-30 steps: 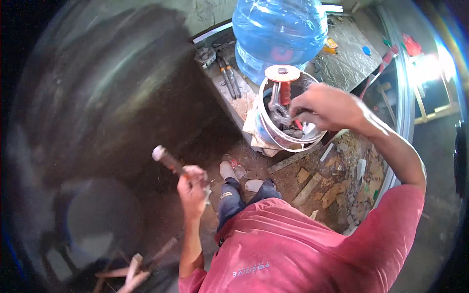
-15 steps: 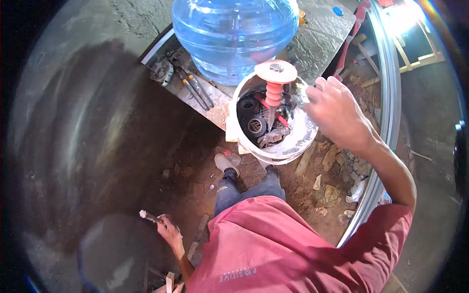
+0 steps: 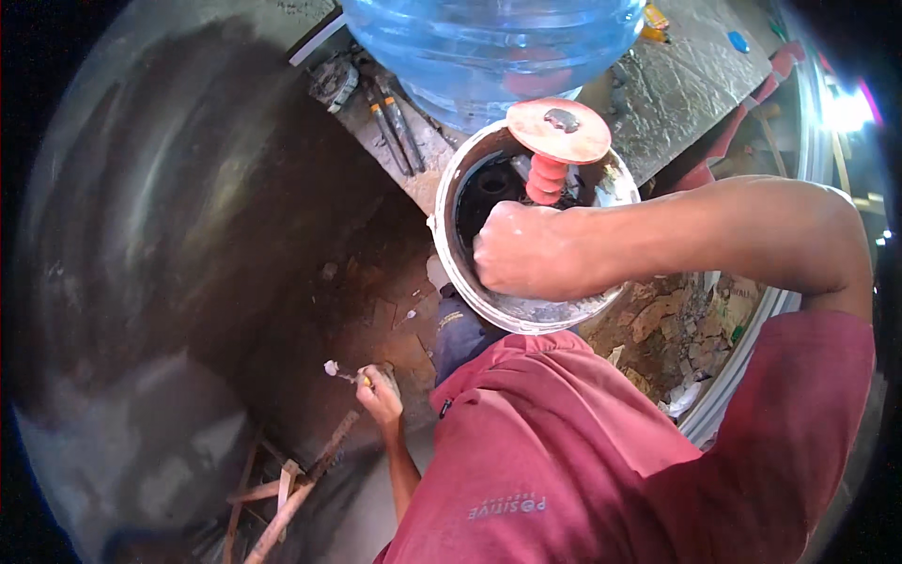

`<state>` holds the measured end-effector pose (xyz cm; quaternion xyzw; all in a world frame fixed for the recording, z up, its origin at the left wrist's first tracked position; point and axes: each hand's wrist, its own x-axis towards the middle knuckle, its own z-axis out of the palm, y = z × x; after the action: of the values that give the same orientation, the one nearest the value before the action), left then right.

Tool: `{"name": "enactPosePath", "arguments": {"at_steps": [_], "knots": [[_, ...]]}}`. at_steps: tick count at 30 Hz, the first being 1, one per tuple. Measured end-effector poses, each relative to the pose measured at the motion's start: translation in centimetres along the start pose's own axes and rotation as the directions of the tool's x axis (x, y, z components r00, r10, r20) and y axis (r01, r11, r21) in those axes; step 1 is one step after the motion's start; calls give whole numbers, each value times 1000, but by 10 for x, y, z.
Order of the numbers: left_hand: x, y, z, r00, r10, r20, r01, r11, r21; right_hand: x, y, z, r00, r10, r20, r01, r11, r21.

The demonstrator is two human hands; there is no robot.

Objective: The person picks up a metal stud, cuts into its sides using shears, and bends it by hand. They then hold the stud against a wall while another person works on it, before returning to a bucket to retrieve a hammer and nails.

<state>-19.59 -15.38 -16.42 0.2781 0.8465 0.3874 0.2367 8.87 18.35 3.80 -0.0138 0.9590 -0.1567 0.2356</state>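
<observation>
My right hand [image 3: 526, 252] reaches down into a white bucket [image 3: 520, 327], its fingers hidden below the wrist and knuckles. Beside it a chisel [image 3: 559, 130] stands tilted in the bucket, with a round pinkish-red guard and a ribbed red grip. Dark round things [image 3: 490, 183] show at the bucket's far left inside; the rest is covered by my hand and forearm. Low at my left side, my left hand [image 3: 379, 395] is closed around a slim tool [image 3: 333, 368] with a whitish lump at its tip and a bit of yellow at the grip.
Behind the bucket a large blue water bottle [image 3: 507, 56] stands on a rough table [image 3: 691, 103]. Orange-handled tools [image 3: 396, 130] lie at the table's left edge. Wooden pieces [image 3: 282, 498] lean at lower left, and rubble [image 3: 658, 320] covers the ground at right.
My right hand has moved from beside the bucket's right rim down into it. The chisel leans differently. My left hand still grips the slim tool, now closer to my body.
</observation>
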Motion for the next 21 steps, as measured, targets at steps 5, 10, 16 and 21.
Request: {"name": "enactPosePath", "arguments": {"at_steps": [5, 10, 16, 21], "knots": [[-35, 9, 22, 987, -133, 91, 144, 980, -136, 2, 4, 15, 994, 50, -99, -60, 992, -109], [-42, 1, 31, 980, -165, 111, 181, 970, -159, 17, 23, -17, 958, 103, 267, -141, 982, 126], [-34, -2, 37, 980, -166, 108, 184, 964, -192, 21, 26, -5, 919, 218, 327, -237, 971, 19], [-34, -18, 24, 978, -195, 74, 207, 954, -217, 8, 26, 8, 993, 104, 55, -103, 995, -19]]}}
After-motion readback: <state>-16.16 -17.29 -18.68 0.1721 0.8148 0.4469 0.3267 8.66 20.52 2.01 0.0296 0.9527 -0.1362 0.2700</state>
